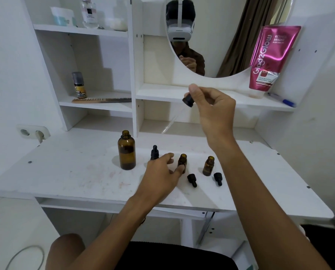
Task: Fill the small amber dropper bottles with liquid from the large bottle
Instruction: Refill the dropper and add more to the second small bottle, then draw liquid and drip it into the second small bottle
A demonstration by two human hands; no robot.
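Above, the right hand (211,106) pinches a black dropper cap (188,100), its glass pipette (172,121) hanging down. Lower, the left hand (159,172) is relaxed, thumb touching an uncapped small amber bottle (182,160); the large bottle (126,152) stands on the surface (75,172) just to its left.

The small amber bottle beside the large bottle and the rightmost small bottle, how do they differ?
The small bottle beside the large bottle wears its black dropper cap; the rightmost bottle is open. The left hand hides the capped one's base; the rightmost one shows fully. Both are amber and upright on the table.
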